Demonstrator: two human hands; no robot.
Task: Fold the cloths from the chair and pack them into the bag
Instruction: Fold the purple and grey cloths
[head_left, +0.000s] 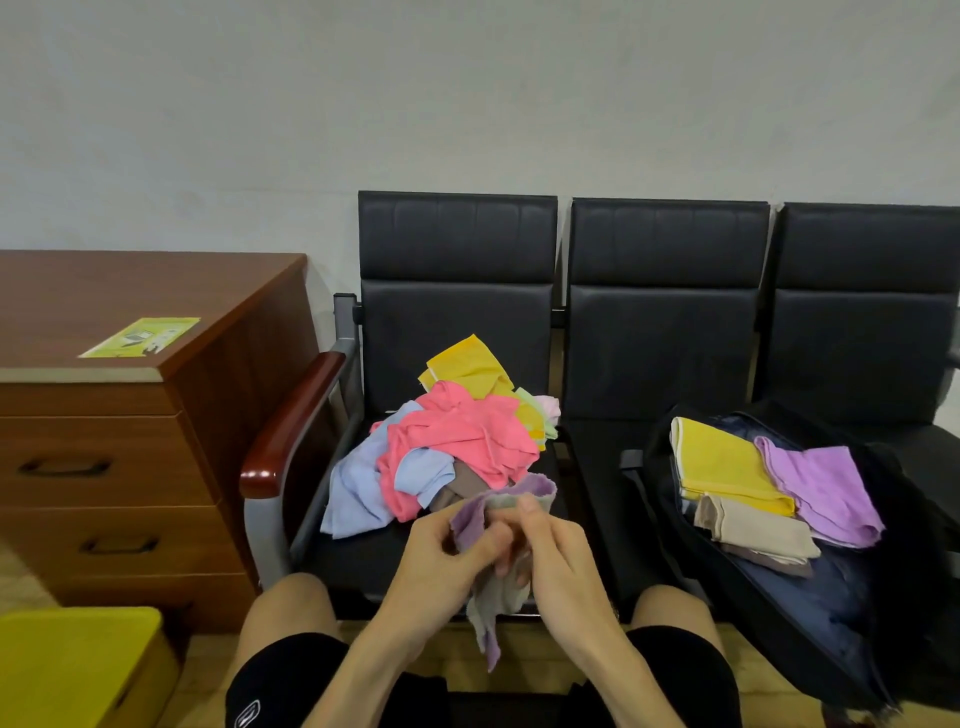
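Hands close together: left hand (436, 551) and right hand (556, 545) both pinch a lilac cloth (485, 613), bunched between them and hanging toward the near side, its long axis running far to near. At far left stands a desk (130, 415). The loose pile (457, 441) lies on the left seat (363, 561), just beyond the hands. To the right, the bag (810, 613) lies open on the next seat, with folded cloths (727, 467) on it. The right hand is nearer to the bag. The cloth looks not yet folded.
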